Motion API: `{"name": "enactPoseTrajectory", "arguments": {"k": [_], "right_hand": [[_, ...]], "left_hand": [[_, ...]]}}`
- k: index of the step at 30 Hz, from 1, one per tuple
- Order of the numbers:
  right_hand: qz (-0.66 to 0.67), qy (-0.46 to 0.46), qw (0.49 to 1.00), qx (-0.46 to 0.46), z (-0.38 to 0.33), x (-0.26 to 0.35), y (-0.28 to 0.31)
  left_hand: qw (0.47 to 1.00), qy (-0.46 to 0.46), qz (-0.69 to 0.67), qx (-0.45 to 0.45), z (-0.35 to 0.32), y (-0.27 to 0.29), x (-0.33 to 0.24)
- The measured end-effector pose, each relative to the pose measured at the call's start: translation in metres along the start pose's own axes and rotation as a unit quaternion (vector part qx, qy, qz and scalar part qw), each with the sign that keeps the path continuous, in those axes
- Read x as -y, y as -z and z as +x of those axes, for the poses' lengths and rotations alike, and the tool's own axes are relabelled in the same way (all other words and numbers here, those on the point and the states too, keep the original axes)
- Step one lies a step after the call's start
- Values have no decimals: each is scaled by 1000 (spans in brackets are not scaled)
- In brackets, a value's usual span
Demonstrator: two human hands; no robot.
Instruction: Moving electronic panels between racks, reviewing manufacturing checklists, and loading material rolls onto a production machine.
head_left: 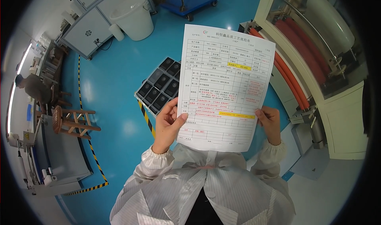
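Note:
A white printed sheet of paper (pixel 222 90) is held up in front of me, covered with a table, red print and yellow highlights. Its left edge is pinched in my left hand (pixel 168 126), thumb lying on the front. On the opposite edge my right hand (pixel 270 122) grips the sheet, its thumb near the border and the other fingers mostly behind. Past the paper's left side, a tray-like grid of black square pieces (pixel 160 84) shows low down, partly hidden by the sheet. Both my forearms are in pale striped sleeves.
At right stands a machine with red rollers (pixel 291 76). A white bin (pixel 135 21) and a blue platform cart (pixel 190 1) are at the back. On the left are a wooden stool (pixel 71 122), a seated person (pixel 33 86) and yellow-black floor tape (pixel 97 165).

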State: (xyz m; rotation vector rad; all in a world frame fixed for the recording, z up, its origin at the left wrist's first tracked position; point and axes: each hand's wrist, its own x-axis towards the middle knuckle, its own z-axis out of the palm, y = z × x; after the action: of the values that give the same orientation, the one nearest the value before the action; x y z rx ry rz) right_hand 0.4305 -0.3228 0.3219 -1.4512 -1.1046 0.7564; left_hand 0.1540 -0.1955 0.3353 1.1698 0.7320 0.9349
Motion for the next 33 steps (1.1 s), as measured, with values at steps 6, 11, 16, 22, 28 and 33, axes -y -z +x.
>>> {"name": "enactPoseTrajectory", "arguments": {"k": [6,11,16,22,28,33], "right_hand": [[10,-16,1000,-4,0,1,-1],[12,-9,1000,7,1,1,-1],[3,-7,1000,1,1,0,-1],[3,-20,1000,4,1,1,0],[0,-20,1000,2,3,2,0],[17,-2,1000,-5,5,0,-5]], "left_hand": [[1000,5,-8,-3,0,1,1],[1000,7,-5,-3,1,1,1],[1000,5,-4,-1,2,1,1],[1000,10,-16,-4,1,-1,1],[1000,7,-12,2,3,0,1],[1000,10,-8,1,4,4,2]]}}
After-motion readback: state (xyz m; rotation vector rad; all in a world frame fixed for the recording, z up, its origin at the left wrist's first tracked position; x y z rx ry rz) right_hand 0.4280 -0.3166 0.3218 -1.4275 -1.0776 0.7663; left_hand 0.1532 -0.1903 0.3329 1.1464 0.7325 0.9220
